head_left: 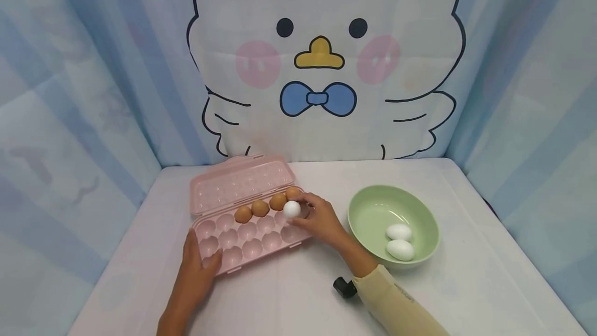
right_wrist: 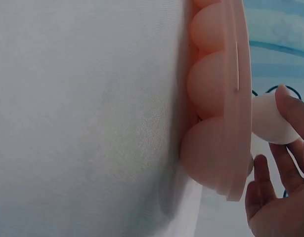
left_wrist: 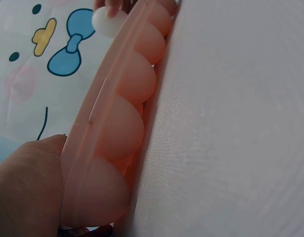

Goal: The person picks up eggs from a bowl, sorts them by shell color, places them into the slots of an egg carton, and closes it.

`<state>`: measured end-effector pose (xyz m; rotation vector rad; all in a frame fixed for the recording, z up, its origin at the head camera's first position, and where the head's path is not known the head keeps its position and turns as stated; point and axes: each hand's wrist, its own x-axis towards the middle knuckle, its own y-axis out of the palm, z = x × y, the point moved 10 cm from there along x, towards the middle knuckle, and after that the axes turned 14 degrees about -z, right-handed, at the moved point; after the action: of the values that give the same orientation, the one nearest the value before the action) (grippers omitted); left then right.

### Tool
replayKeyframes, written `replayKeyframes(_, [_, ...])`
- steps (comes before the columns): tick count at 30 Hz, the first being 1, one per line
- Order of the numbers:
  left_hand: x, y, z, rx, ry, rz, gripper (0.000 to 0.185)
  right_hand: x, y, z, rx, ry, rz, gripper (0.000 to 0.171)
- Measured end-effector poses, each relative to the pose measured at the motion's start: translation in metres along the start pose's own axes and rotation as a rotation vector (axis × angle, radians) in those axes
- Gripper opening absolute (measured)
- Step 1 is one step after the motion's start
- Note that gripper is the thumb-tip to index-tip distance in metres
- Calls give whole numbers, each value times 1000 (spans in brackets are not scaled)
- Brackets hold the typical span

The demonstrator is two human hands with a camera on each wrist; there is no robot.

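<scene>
An open pink egg tray (head_left: 219,258) lies on the white table with its lid (head_left: 238,183) folded back. Several brown eggs (head_left: 259,208) fill the back row. My right hand (head_left: 301,211) pinches a white egg (head_left: 292,209) in its fingertips, just over the second row at the tray's right end. In the right wrist view the white egg (right_wrist: 270,121) shows above the tray's rim (right_wrist: 240,98), with the fingers (right_wrist: 290,106) on it. My left hand (head_left: 198,268) holds the tray's front left corner, thumb on the rim. The left wrist view shows the tray (left_wrist: 117,123) from the side.
A light green bowl (head_left: 373,211) stands to the right of the tray with two white eggs (head_left: 399,241) in it. A small black object (head_left: 344,288) sits by my right wrist. Cloth walls with a cartoon chick (head_left: 322,56) enclose the table on three sides.
</scene>
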<state>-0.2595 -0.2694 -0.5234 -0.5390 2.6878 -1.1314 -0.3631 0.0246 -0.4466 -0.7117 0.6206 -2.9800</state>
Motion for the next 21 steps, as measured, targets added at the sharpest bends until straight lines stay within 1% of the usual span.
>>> replayKeyframes(3, [0,0,-1,2,5,-4,101,4,3,1,-66,-29,-12,49])
replayKeyframes(8, [-2,1,-3,-8,10,6,101,7,9,-9,-128,8,-2,46])
replayKeyframes(10, [-3,1,-3,-6,14,6,101,7,11,-13,-141,20,3,46])
replayKeyframes(17, [-2,-2,-6,8,32,-12,101,8,16,-14,-165,-17,26,50])
replayKeyframes(21, [-2,-2,-6,7,30,-9,101,8,19,-18,-191,7,46,46])
